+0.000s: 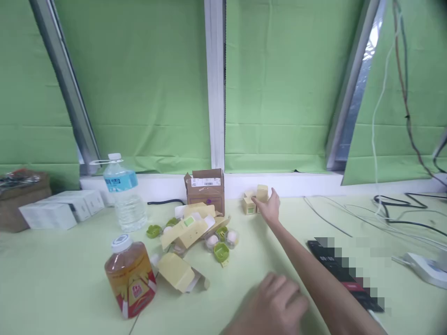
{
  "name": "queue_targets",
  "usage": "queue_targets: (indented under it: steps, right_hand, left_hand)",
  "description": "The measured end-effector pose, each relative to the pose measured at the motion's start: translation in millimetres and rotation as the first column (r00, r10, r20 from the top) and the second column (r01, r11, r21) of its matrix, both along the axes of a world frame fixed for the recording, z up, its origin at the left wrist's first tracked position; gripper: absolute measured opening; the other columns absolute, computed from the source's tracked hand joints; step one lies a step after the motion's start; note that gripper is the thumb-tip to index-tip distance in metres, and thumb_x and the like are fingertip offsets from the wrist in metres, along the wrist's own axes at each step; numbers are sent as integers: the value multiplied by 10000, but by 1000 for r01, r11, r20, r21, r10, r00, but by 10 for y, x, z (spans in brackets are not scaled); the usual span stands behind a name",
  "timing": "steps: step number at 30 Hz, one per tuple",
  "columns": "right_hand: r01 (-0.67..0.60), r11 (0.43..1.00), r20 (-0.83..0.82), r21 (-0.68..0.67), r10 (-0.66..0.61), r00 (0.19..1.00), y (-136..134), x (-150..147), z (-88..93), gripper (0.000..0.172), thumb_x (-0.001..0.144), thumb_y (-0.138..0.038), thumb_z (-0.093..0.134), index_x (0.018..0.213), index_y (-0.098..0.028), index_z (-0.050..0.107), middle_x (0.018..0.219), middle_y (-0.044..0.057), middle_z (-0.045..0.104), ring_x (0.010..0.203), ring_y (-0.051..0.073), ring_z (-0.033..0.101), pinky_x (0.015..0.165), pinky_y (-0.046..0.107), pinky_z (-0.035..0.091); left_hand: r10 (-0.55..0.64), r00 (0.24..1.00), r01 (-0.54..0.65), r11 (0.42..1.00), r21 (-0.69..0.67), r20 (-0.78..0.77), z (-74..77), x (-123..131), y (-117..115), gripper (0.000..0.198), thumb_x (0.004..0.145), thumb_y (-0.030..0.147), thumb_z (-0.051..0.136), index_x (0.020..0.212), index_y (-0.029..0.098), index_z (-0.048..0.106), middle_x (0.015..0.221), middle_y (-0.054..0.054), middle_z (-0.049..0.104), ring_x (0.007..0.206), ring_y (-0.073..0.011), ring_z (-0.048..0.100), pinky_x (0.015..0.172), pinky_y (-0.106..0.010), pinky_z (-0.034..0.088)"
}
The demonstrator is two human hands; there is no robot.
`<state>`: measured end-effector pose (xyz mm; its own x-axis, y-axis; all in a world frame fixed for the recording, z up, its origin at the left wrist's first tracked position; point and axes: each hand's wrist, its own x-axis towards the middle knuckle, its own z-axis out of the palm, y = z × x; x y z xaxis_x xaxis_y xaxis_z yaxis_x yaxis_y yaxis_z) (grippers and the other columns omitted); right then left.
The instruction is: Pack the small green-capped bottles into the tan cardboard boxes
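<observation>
My right hand reaches far forward to the window ledge, its thumb and fingers closed round a small yellow box. That box stands next to another small yellow box with a green front. My left hand lies low on the pale green table near the front edge, back up and blurred, so its fingers do not show clearly. A heap of flattened yellow cartons, green caps and small round white pieces lies to the left of my right arm.
A brown cardboard box stands behind the heap. A water bottle and an orange-filled bottle stand at the left, beside white boxes. Cables and a dark keyboard-like object lie to the right.
</observation>
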<state>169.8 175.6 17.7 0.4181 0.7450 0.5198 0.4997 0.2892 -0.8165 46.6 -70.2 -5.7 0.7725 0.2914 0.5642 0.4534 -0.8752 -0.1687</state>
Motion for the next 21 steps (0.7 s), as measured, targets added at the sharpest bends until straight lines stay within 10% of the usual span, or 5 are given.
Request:
queue_targets:
  steps: [3, 7, 10, 13, 21]
  right_hand:
    - [-80, 996, -136, -39, 74, 988, 306, 5, 9, 1056, 592, -516, 810, 1469, -98, 399, 1422, 238, 553, 1285, 392, 549, 1081, 492, 446]
    - [-111, 992, -136, 54, 118, 984, 311, 9, -67, 662, 647, -528, 781, 1158, -152, 592, 1100, 138, 698, 1016, 316, 653, 899, 427, 528]
    - [-41, 990, -114, 137, 57, 992, 18, -26, -189, 633, 672, -550, 790, 1117, -170, 551, 1130, 140, 666, 1042, 303, 625, 899, 428, 514]
    - [-238, 964, -131, 116, 252, 959, -397, -66, -294, 645, 702, -502, 789, 1183, -200, 484, 1142, 111, 681, 1018, 279, 655, 864, 395, 523]
    - [-372, 926, -33, -69, 370, 928, -1322, -89, -320, 436, 744, -384, 735, 1105, -236, 540, 906, 2, 715, 804, 234, 668, 699, 323, 510]
  left_hand:
    - [29, 999, -33, 996, -84, -46, -92, -36, 91, 141, 889, 162, 594, 1028, 181, 611, 948, -61, 626, 835, -189, 579, 695, -299, 474]
    - [183, 955, -99, 939, -330, 233, -85, -183, 239, 306, 856, 83, 525, 1126, 207, 600, 1050, -77, 656, 912, -207, 620, 755, -310, 523]
    - [366, 851, -115, 829, -547, 376, -54, -216, 299, 331, 948, 125, 428, 1222, 229, 582, 1128, -91, 662, 995, -212, 645, 824, -325, 544]
    - [489, 767, -126, 749, -651, 415, -31, -202, 317, 291, 997, 225, 420, 1239, 221, 582, 1147, -108, 662, 990, -228, 651, 856, -360, 545]
    - [584, 662, -94, 686, -721, 469, -81, -215, 317, 401, 1015, 423, 437, 1357, 219, 485, 1250, -127, 625, 931, -218, 653, 884, -405, 557]
